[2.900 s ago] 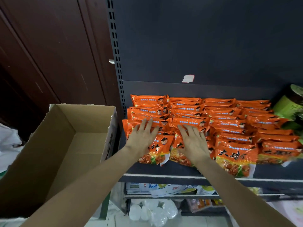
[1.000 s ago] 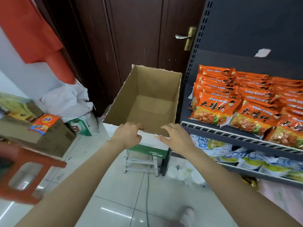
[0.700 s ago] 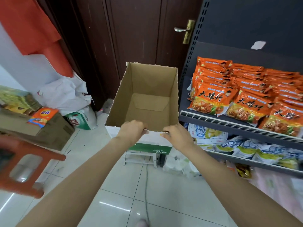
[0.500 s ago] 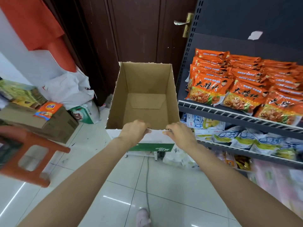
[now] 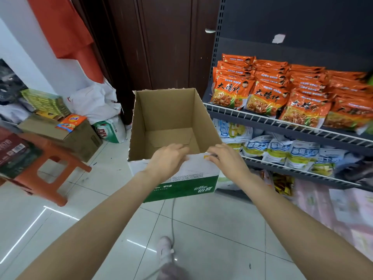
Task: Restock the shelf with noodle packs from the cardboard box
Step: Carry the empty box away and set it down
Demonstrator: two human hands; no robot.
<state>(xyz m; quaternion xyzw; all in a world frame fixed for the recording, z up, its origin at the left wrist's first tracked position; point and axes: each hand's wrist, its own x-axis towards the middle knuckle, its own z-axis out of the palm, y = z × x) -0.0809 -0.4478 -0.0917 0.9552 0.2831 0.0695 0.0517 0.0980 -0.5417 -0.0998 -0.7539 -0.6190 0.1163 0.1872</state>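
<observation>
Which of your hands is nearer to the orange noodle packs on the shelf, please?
Right. The right hand grips the cardboard box rim on the shelf side, below the noodle packs; the left hand grips farther away.

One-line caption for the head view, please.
Both hands, left hand and right hand, grip the near rim of the empty cardboard box beside shelved noodle packs.

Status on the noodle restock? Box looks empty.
Done: orange noodle packs fill the upper shelf in rows, and the cardboard box shows only its bare bottom. In hand: left hand and right hand grip its near rim. Left: nothing visible to shelve.
</observation>
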